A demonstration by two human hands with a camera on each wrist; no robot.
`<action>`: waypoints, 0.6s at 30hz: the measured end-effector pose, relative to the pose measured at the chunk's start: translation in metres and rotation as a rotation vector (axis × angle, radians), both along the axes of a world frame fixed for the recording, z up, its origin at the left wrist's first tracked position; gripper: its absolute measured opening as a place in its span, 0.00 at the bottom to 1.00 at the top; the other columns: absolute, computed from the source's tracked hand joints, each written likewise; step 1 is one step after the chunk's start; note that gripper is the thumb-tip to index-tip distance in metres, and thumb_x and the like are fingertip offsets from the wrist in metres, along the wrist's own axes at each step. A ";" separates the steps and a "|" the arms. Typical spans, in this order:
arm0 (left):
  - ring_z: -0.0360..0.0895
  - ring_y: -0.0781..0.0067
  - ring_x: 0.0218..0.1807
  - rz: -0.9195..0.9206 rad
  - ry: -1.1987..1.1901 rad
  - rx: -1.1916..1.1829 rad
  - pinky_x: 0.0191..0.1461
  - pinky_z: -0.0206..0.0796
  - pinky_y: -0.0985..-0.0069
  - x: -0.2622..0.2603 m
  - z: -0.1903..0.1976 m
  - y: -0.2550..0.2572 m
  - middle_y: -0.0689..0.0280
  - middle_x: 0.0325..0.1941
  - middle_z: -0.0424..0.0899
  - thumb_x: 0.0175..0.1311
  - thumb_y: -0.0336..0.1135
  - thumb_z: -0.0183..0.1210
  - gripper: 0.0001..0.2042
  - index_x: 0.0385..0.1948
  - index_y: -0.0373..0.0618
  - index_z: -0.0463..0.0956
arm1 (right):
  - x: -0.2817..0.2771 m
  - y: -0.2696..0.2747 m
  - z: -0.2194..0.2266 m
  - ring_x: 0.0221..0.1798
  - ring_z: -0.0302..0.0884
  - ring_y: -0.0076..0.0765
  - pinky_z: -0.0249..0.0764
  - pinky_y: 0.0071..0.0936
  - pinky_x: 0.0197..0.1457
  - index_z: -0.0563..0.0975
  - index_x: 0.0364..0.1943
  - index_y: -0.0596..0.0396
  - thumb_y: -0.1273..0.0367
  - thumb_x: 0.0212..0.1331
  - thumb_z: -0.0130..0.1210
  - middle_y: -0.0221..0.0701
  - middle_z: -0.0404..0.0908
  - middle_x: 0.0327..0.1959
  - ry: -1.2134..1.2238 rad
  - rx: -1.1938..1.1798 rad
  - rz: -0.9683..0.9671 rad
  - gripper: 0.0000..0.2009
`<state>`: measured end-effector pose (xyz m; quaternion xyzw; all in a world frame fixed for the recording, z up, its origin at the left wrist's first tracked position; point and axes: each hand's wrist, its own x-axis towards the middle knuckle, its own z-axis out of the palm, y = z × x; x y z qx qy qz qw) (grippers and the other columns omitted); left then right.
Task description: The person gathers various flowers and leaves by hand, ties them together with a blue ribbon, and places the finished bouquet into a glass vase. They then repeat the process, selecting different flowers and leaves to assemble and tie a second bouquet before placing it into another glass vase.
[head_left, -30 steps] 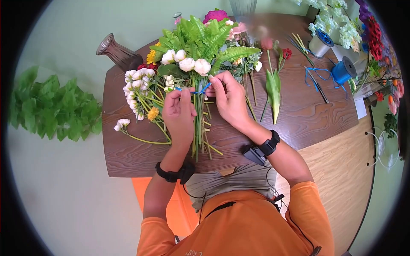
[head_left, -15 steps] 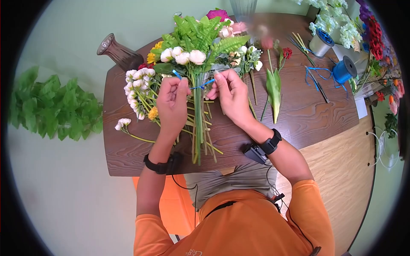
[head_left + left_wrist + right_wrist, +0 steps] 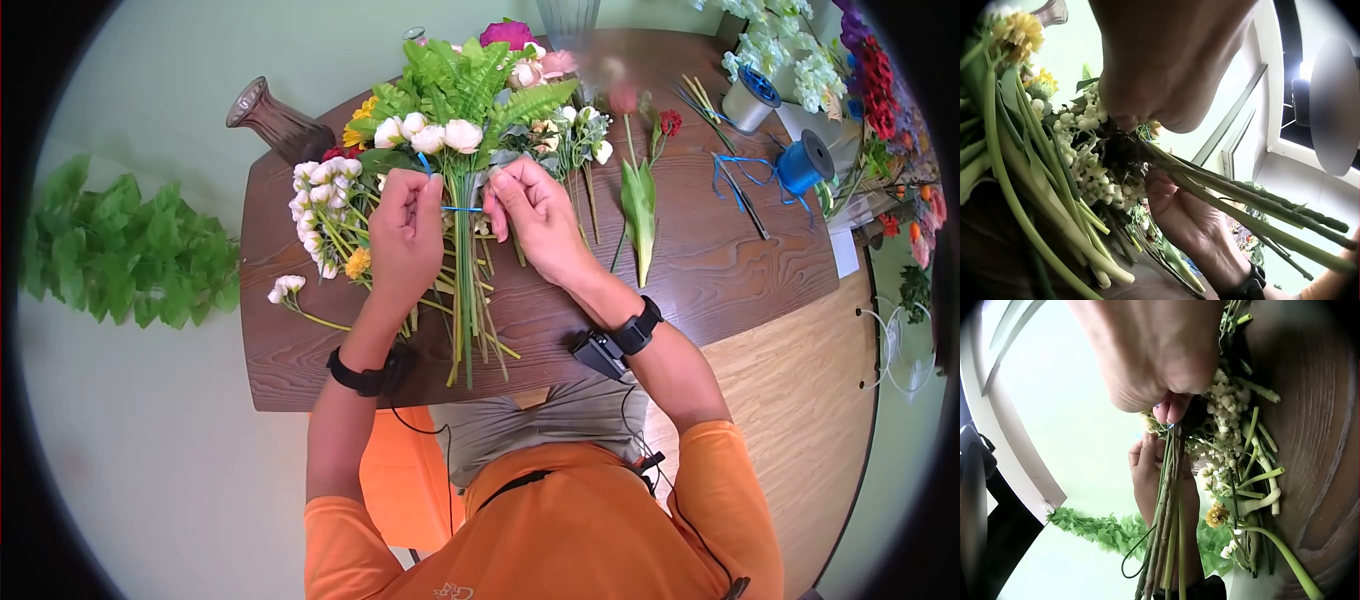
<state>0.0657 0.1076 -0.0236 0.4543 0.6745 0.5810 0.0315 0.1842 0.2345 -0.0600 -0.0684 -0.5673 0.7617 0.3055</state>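
A bouquet's long green stems (image 3: 464, 290) run down between my two hands, their lower ends spread over the table. Above them sit white blooms (image 3: 462, 136) and fern leaves (image 3: 450, 85). A thin blue ribbon (image 3: 463, 209) crosses the stems just below the flower heads. On the left side, my left hand (image 3: 407, 235) pinches one end of this ribbon, and a short blue tip sticks up past the thumb. My right hand (image 3: 545, 220) pinches the ribbon on the other side, with the end hidden in its fingers. In the right wrist view the stems (image 3: 1169, 519) hang below the fingertips.
White flowers (image 3: 308, 215) and a yellow bloom (image 3: 357, 263) lie left on the table (image 3: 700, 240). A glass vase (image 3: 275, 120) leans at the back left. A tulip (image 3: 638, 220) lies on the right, near a blue ribbon spool (image 3: 804, 164) and a white spool (image 3: 750, 103).
My hands drew apart, the left one moving left and up, and the ribbon now lies straight and tight across the stems. The flower heads shifted slightly left.
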 end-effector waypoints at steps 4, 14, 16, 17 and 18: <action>0.58 0.91 0.26 -0.023 -0.102 0.012 0.27 0.49 0.85 0.002 -0.001 0.003 0.77 0.25 0.66 0.76 0.28 0.55 0.06 0.35 0.41 0.71 | -0.004 0.003 -0.004 0.26 0.71 0.15 0.70 0.17 0.30 0.73 0.40 0.55 0.65 0.79 0.47 0.25 0.78 0.29 0.079 -0.080 -0.043 0.10; 0.60 0.91 0.27 -0.083 -0.142 -0.109 0.28 0.52 0.84 -0.005 -0.004 -0.006 0.77 0.26 0.68 0.76 0.29 0.55 0.04 0.38 0.40 0.74 | -0.002 0.010 -0.003 0.28 0.76 0.16 0.75 0.18 0.32 0.75 0.41 0.56 0.65 0.77 0.51 0.27 0.81 0.31 0.053 -0.062 0.004 0.09; 0.60 0.91 0.27 -0.126 -0.185 -0.104 0.28 0.52 0.84 -0.003 -0.003 -0.008 0.77 0.26 0.68 0.76 0.29 0.56 0.04 0.39 0.40 0.75 | -0.002 0.008 -0.001 0.28 0.77 0.16 0.76 0.18 0.32 0.76 0.41 0.57 0.65 0.77 0.52 0.27 0.82 0.31 0.062 -0.077 0.017 0.09; 0.61 0.90 0.28 -0.148 -0.083 -0.169 0.28 0.52 0.84 -0.002 -0.001 -0.009 0.78 0.27 0.68 0.75 0.29 0.57 0.03 0.41 0.40 0.77 | -0.001 0.007 -0.001 0.28 0.77 0.15 0.75 0.18 0.32 0.77 0.41 0.57 0.65 0.76 0.54 0.26 0.82 0.30 0.053 -0.058 0.031 0.09; 0.62 0.90 0.28 -0.170 0.020 -0.232 0.29 0.52 0.84 -0.001 0.002 -0.009 0.78 0.28 0.69 0.75 0.28 0.57 0.04 0.43 0.40 0.79 | -0.001 0.006 0.000 0.29 0.77 0.15 0.75 0.17 0.32 0.77 0.41 0.57 0.65 0.75 0.55 0.26 0.82 0.29 0.044 -0.038 0.044 0.09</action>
